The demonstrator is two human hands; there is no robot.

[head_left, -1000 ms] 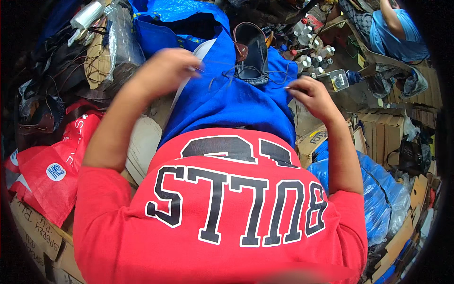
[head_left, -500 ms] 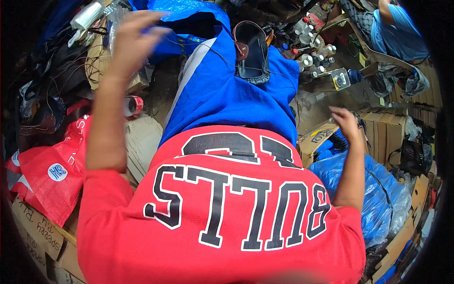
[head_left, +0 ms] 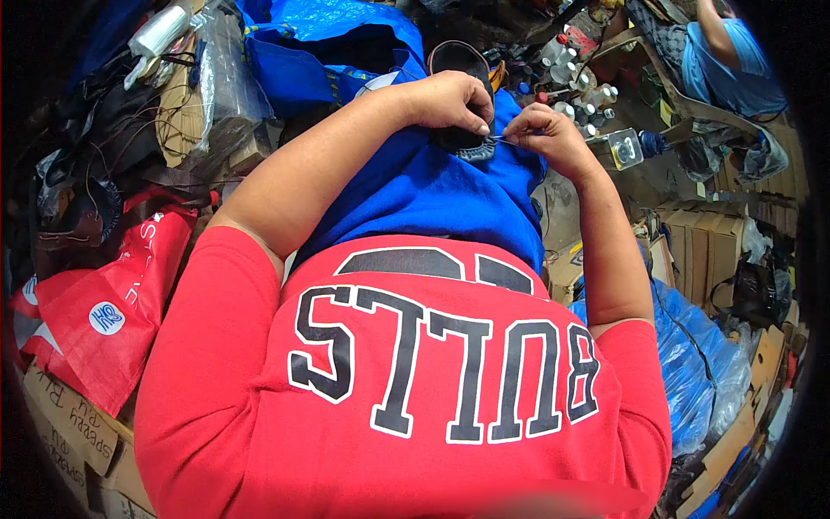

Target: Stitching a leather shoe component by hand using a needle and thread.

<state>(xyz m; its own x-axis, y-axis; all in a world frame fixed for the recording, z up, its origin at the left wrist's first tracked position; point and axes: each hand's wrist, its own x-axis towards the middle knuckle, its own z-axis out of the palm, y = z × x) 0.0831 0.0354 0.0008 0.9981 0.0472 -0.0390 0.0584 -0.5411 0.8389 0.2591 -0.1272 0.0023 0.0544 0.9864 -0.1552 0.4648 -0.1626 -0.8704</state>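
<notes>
A dark leather shoe upper (head_left: 475, 153) with a gathered, stitched toe rests on my blue-clad lap. My left hand (head_left: 451, 100) lies over its middle, with thumb and fingers closed on the leather near the toe. That hand hides much of the shoe. Just right of the toe, my right hand (head_left: 558, 140) is closed in a pinch. A thin, pale strand, either thread or a needle, runs between its fingertips and the shoe's edge; which one is too small to tell.
A blue bag (head_left: 346, 39) gapes open beyond my knees. Several bottles (head_left: 592, 99) crowd the floor ahead right. A red bag (head_left: 112, 303) lies at my left, cardboard boxes (head_left: 700, 246) and a blue plastic-wrapped bundle (head_left: 692, 372) at my right. Another person's blue sleeve (head_left: 731, 69) shows far right.
Both hands, raised wide apart before, have come together at the shoe upper. My left now grips it, and my right pinches the thin strand beside the toe.
</notes>
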